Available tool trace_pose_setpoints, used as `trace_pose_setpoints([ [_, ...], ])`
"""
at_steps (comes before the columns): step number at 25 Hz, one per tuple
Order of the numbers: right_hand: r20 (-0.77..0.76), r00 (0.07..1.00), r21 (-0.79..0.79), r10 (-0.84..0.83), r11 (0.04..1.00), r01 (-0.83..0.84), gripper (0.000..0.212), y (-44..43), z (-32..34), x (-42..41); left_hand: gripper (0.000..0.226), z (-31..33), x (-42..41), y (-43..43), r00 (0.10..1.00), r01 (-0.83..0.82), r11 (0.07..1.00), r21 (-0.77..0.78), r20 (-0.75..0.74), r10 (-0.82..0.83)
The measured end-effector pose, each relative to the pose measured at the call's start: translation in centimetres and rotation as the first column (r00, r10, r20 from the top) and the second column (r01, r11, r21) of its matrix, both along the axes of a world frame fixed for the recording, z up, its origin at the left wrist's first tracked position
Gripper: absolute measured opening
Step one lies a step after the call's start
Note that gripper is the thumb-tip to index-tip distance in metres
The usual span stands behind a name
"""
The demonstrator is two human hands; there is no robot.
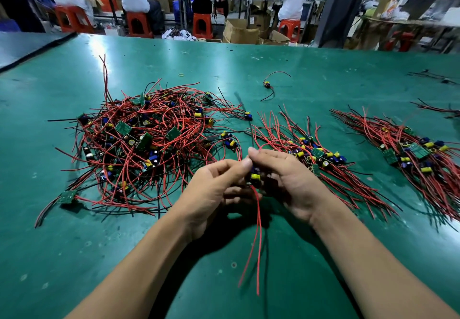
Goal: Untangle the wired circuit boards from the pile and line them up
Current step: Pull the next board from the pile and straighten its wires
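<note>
Right now my left hand point(214, 189) and right hand point(286, 181) pinch one board point(255, 177) in curled fingers, just right of the pile point(149, 139), its wires point(258, 231) dangling free. Next, I judge: lay it on the row point(321, 154) farther right of the pile, wires parallel.

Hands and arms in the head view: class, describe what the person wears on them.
Nothing visible. The left hand and right hand are bare: no gloves or rings show. The left forearm and right forearm show no sleeve, watch or wristband down to the frame's edge.
</note>
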State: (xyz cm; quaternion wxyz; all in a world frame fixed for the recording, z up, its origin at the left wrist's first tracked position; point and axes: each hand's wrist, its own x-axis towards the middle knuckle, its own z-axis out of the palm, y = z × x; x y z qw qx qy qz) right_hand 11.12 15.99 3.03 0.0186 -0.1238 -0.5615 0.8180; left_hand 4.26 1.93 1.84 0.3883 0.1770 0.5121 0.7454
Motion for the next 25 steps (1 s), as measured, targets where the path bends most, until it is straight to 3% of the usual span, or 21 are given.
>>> trace_pose_setpoints([
  [4, 0.0, 0.987, 0.203, -0.158, 0.967, 0.154, 0.024, -0.02, -0.14, 0.03, 0.03, -0.35, 0.13, 0.0, 0.998, -0.027, 0.999, -0.018, -0.057, 0.026],
  [8, -0.094, 0.962, 0.434, -0.256, 0.859, 0.271, 0.016, 0.14, -0.5, -0.11, 0.021, -0.5, 0.29, 0.2, 0.993, -0.057, 0.997, -0.052, -0.11, 0.051],
  [11, -0.173, 0.948, 0.516, -0.266, 0.796, 0.317, 0.021, 0.29, -0.69, -0.13, 0.013, -0.42, 0.2, 0.3, 0.993, -0.088, 0.993, -0.074, -0.089, 0.081],
  [20, 0.018, 0.978, 0.167, -0.208, 0.965, 0.202, 0.026, 0.57, -0.66, -0.3, 0.013, -0.01, 0.32, 0.27, 0.994, -0.086, 0.99, -0.11, -0.08, 0.077],
  [25, 0.004, 0.986, 0.123, -0.169, 0.978, 0.167, 0.018, 0.21, -0.82, -0.16, 0.007, -0.13, 0.48, 0.3, 0.991, -0.089, 0.992, -0.087, -0.106, 0.08],
])
